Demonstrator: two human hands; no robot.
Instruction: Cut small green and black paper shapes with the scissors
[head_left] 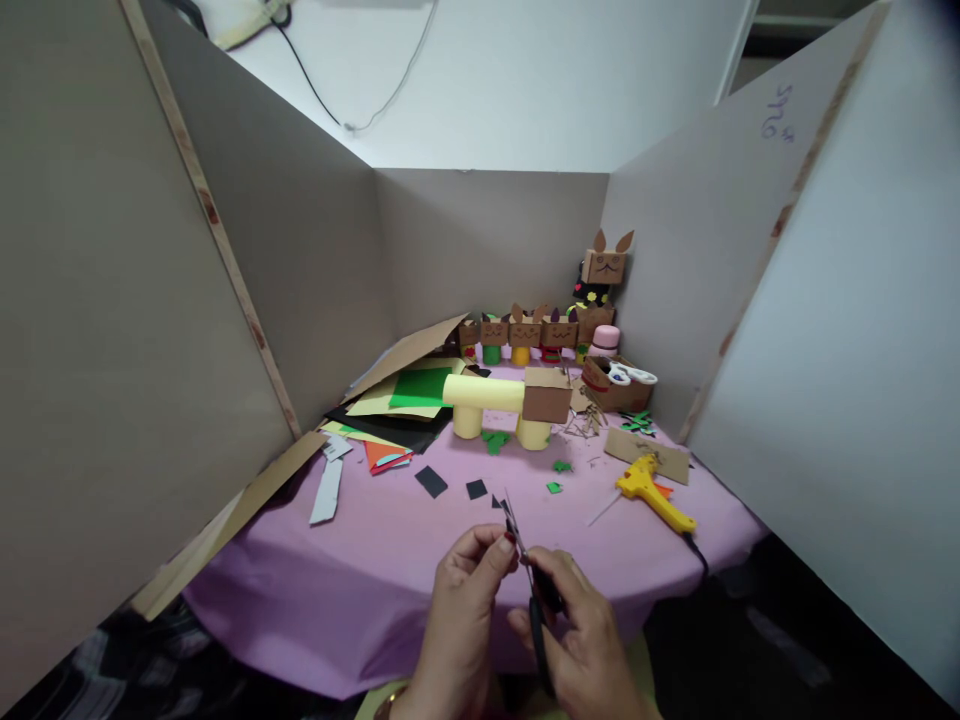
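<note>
My right hand grips black-handled scissors whose blades point up and away, near the table's front edge. My left hand pinches a tiny dark scrap of paper right at the blades. Just beyond lie small black paper pieces on the purple tablecloth. Farther back stands a paper animal made of pale yellow tubes with a brown cardboard box head.
A yellow glue gun lies at the right with its cord over the edge. Coloured paper sheets pile at the left. Small cardboard-head figures line the back, beside a box with white scissors. Partition boards enclose the table.
</note>
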